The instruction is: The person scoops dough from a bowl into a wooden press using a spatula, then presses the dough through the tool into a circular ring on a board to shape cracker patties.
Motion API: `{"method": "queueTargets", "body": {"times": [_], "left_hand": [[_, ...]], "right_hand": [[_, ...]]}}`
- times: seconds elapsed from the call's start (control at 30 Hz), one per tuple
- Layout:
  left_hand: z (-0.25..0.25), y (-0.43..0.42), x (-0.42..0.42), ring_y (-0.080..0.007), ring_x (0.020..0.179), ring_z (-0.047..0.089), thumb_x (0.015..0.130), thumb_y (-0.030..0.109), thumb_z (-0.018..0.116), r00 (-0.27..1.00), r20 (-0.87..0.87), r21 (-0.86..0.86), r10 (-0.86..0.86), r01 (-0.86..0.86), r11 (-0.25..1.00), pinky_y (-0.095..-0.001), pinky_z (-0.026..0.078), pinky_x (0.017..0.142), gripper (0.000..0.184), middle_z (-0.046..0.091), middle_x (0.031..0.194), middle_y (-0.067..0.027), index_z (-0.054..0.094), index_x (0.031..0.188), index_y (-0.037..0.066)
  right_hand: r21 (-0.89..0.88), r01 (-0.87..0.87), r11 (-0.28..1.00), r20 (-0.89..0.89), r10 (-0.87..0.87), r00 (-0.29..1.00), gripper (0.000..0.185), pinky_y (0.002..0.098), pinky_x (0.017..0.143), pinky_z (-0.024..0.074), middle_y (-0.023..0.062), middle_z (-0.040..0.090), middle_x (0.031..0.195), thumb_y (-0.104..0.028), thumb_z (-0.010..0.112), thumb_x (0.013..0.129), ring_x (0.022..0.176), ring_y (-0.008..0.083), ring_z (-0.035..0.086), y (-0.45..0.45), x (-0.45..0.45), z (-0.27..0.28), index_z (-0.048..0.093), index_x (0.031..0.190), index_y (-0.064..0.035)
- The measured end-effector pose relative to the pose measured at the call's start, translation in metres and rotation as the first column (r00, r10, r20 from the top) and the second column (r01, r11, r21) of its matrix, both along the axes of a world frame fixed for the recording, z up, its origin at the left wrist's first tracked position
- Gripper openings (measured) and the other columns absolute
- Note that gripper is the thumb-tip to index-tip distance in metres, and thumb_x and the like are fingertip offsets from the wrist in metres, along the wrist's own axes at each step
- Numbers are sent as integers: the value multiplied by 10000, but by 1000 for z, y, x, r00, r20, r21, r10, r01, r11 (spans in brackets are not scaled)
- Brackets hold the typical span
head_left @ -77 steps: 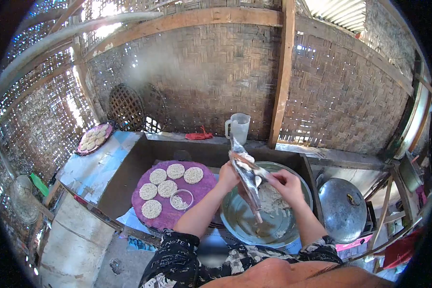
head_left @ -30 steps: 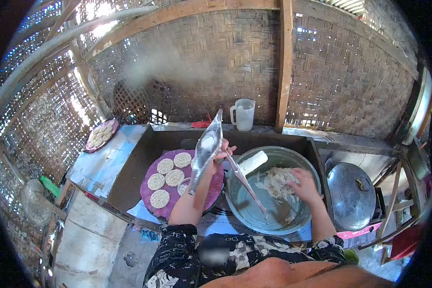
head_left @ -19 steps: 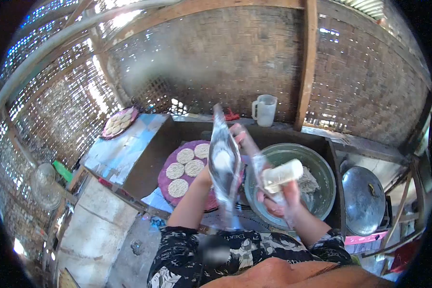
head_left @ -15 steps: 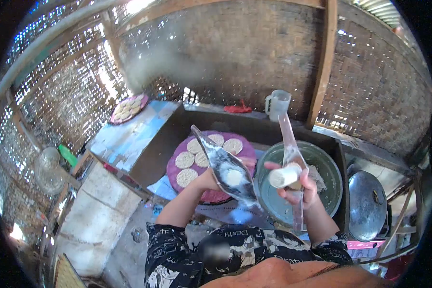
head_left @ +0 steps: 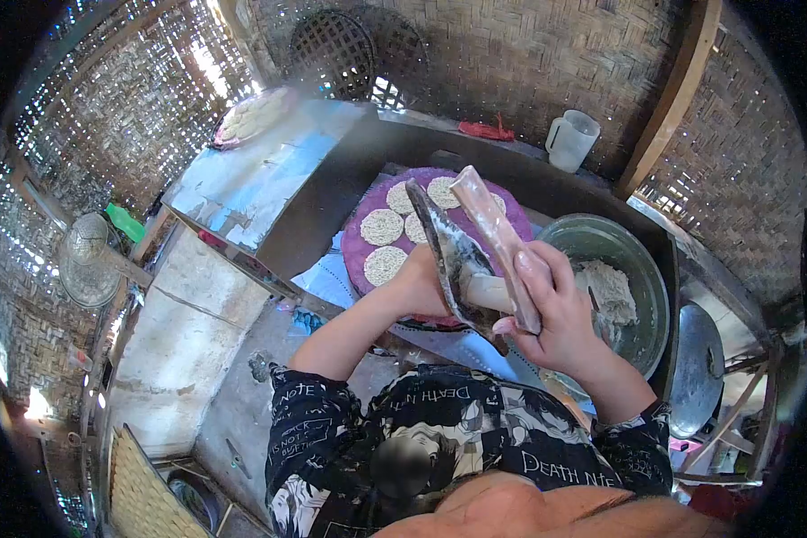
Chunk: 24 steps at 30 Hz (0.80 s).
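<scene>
In the middle of the head view, my left hand (head_left: 418,280) is closed around the dark, flour-dusted lower half of a wooden hand press (head_left: 432,224). My right hand (head_left: 556,305) grips the paler plunger half by its long bar (head_left: 489,220). The plunger's round, whitish cylinder (head_left: 490,292) points left into the hollow of the lower half; how deep it sits I cannot tell. Behind the hands, a round purple cloth (head_left: 360,248) carries several pale discs of pressed strands (head_left: 383,227). Right of my right hand, a green basin (head_left: 656,305) holds a lump of pale dough (head_left: 608,287).
A clear measuring jug (head_left: 574,141) and a red plastic bag (head_left: 486,131) stand along the back ledge. At the left, a blue-white tabletop (head_left: 269,179) bears another tray of discs (head_left: 255,117). A large metal lid (head_left: 696,368) lies right of the basin.
My right hand has swung the plunger half leftward and turned its cylinder into the lower half. My left hand has tilted the lower half toward it. The view has shifted slightly.
</scene>
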<state>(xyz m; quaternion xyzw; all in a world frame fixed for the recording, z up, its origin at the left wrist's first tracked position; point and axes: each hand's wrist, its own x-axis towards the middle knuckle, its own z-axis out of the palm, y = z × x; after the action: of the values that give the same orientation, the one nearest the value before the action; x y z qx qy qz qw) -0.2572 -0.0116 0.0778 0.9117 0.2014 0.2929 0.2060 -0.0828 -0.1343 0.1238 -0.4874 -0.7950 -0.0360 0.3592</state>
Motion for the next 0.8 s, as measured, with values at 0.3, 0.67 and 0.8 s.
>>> {"method": "queueTargets", "body": {"times": [0.3,0.67,0.8], "left_hand": [[-56,62,-21,-284,1108,477,487,389,796,998,66,-198,-17,30,980,-382,306,996,758,537,1155,-120,537,1138,100],[71,125,2,-354,1305,220,554,-55,665,50,971,-119,-233,949,-290,-459,236,1041,999,168,1434,-174,155,1400,97],[59,139,28,-351,1303,224,654,55,668,35,911,-109,-411,982,-156,-488,216,1050,875,277,1389,-150,191,1386,88]], "right_hand": [[-122,-159,980,-323,112,940,826,391,813,459,184,401,1191,-434,703,672,1055,297,489,66,-15,-33,332,1322,-84],[-411,-899,151,-901,-218,375,1040,417,834,417,212,378,1245,-547,683,607,1071,329,476,44,34,-45,196,1364,-25],[-466,-857,220,-875,-257,409,1014,488,861,397,228,419,1219,-609,677,587,1098,401,453,41,48,-43,290,1333,-43]]}}
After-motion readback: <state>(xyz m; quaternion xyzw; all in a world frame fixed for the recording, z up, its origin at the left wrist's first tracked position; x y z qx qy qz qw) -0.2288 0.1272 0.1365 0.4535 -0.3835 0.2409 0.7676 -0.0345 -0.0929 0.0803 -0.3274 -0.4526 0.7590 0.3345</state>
